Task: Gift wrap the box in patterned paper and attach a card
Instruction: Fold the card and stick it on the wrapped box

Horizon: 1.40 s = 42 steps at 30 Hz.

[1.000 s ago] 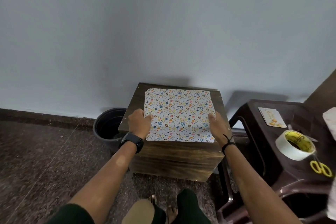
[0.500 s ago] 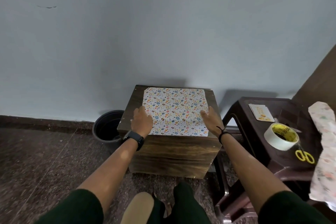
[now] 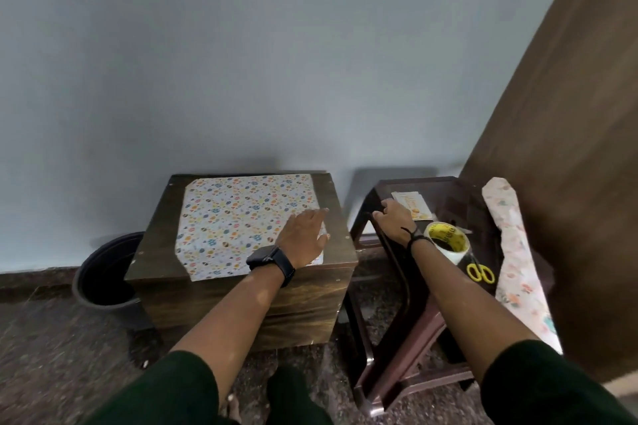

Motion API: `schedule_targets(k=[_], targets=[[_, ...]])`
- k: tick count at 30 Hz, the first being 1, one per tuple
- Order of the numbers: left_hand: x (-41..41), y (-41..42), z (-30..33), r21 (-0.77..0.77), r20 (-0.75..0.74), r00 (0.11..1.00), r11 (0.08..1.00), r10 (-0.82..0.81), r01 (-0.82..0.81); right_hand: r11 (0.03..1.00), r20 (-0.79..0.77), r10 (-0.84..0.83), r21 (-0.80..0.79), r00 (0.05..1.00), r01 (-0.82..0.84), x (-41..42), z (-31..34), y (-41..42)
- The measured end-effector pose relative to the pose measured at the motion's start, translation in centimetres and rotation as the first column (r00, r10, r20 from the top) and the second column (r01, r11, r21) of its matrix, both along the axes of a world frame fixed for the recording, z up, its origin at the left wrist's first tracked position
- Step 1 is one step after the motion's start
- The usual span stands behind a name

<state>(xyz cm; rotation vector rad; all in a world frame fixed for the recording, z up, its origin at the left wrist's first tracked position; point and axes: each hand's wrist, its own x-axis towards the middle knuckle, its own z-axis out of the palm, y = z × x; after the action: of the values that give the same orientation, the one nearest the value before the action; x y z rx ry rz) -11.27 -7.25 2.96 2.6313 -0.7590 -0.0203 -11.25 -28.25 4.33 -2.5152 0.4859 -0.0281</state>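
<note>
Reaching for the card point(image 3: 412, 209) while the left hand point(image 3: 303, 240) holds the wrapped box point(image 3: 238, 228) steady.

Head view: the wrapping looks done, so the step in hand seems to be attaching the card; next calls for lifting it off the brown stool point(image 3: 386, 290), and the tape roll point(image 3: 447, 242) lies just beside the wrist. The left hand rests flat, fingers straight, on the near right part of the box's patterned top, on the wooden table point(image 3: 310, 307). The right hand point(image 3: 395, 224), fingers relaxed and gripping nothing, hovers at the card's left edge; whether it touches, I cannot tell.
</note>
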Motion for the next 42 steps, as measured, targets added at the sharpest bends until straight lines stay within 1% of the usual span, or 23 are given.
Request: schedule_targets(k=[6, 12, 15, 18, 20, 22, 24, 28, 32, 35, 39, 42], targets=[[2.5, -2.3, -1.2, 0.068, 0.064, 0.997, 0.997, -0.050, 0.046, 0.978, -0.063, -0.118, -0.181, 0.991, 0.105, 3.6, -2.1, -3.7], [3.0, -1.7, -2.6, -0.043, 0.083, 0.995, 0.997, -0.056, 0.059, 0.942, -0.118, -0.241, -0.268, 0.963, 0.203, 6.3, -5.5, -3.7], [3.2, -1.7, -2.7, -0.087, 0.072, 0.996, 0.995, -0.051, 0.057, 0.922, -0.143, -0.281, -0.316, 0.949, 0.225, 6.7, -6.5, -4.0], [3.1, -1.7, -2.5, -0.132, 0.041, 0.998, 0.990, -0.039, 0.044, 0.882, -0.081, -0.291, -0.408, 0.953, 0.235, 6.5, -7.1, -3.9], [2.9, -1.6, -2.1, -0.160, 0.005, 1.000, 0.987, -0.026, 0.026, 0.845, -0.018, -0.274, -0.481, 0.962, 0.232, 6.3, -7.2, -3.6], [2.7, -1.6, -1.7, -0.184, -0.032, 0.999, 0.983, -0.016, 0.010, 0.828, 0.010, -0.244, -0.519, 0.970, 0.214, 6.0, -7.0, -3.4], [2.6, -1.6, -1.5, -0.217, -0.059, 0.998, 0.976, -0.011, -0.002, 0.830, 0.010, -0.224, -0.522, 0.975, 0.196, 5.7, -6.6, -3.5], [2.8, -1.5, -1.6, -0.275, -0.099, 0.995, 0.961, 0.000, -0.027, 0.843, 0.032, -0.249, -0.485, 0.968, 0.232, 5.3, -5.4, -3.8], [3.2, -1.3, -2.0, -0.324, -0.139, 0.990, 0.944, 0.012, -0.056, 0.805, 0.014, -0.192, -0.569, 0.981, 0.166, 4.9, -3.8, -3.9], [3.3, -1.3, -2.1, -0.338, -0.164, 0.986, 0.938, 0.020, -0.075, 0.794, -0.003, -0.162, -0.594, 0.987, 0.129, 4.8, -3.2, -4.0], [3.6, -1.3, -2.3, -0.353, -0.190, 0.981, 0.931, 0.023, -0.090, 0.850, -0.035, -0.202, -0.503, 0.979, 0.158, 4.7, -3.2, -3.7], [3.7, -1.2, -2.3, -0.391, -0.204, 0.979, 0.916, 0.011, -0.092, 0.860, -0.022, -0.214, -0.478, 0.977, 0.177, 4.4, -3.1, -3.7]])
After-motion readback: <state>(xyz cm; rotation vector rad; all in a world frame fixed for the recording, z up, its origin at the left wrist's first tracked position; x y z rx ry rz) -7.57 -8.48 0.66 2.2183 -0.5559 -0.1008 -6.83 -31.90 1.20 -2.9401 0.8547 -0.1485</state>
